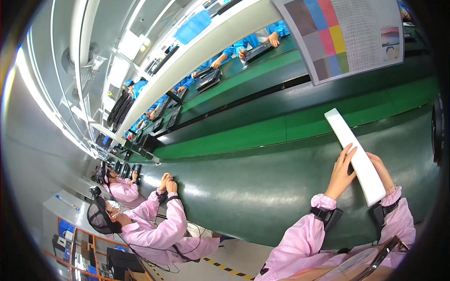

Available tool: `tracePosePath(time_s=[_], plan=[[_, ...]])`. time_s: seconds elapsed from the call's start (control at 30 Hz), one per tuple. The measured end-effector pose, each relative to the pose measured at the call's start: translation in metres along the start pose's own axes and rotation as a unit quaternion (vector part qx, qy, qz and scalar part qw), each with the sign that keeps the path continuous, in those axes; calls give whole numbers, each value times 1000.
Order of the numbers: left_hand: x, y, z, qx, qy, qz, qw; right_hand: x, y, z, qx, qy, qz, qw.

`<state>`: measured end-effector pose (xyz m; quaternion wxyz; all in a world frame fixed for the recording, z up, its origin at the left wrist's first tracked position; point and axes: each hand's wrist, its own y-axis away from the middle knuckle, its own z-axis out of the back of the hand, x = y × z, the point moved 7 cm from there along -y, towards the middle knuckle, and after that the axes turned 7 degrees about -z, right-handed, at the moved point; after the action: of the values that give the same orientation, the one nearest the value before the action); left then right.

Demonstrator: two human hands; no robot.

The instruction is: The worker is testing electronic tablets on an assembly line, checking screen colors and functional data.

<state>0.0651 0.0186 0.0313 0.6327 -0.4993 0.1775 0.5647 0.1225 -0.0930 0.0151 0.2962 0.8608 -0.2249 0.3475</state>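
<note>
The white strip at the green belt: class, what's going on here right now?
A person in pink sleeves holds a long white foam strip over the dark green conveyor belt. The left hand grips one edge and the right hand supports it from the other side. Co-workers in pink sit further down the belt.

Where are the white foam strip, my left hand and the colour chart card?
white foam strip point(349, 140): head view, on its bare upper half.
left hand point(342, 171): head view, on the back of the hand.
colour chart card point(328, 40): head view, on the coloured squares.

Green conveyor belt point(243, 187), colour chart point(347, 37)
</note>
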Motion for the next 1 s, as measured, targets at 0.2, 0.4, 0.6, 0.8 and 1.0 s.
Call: tracePosePath(time_s=[0.2,0.4,0.6,0.8,1.0], plan=[[1,-1,0,-10,15,-9,1000,1,2,-2,11,4,3,1000],[-1,1,-6,43,-34,2,998,0,0,4,-6,22,14,1000],[-7,1,-8,50,-32,-1,998,3,-1,3,0,12,40,999],[-5,0,-11,54,-12,2,998,0,-5,7,13,1,35,999],[-6,-1,-11,47,-17,-8,999,1,-2,4,20,-23,24,999]])
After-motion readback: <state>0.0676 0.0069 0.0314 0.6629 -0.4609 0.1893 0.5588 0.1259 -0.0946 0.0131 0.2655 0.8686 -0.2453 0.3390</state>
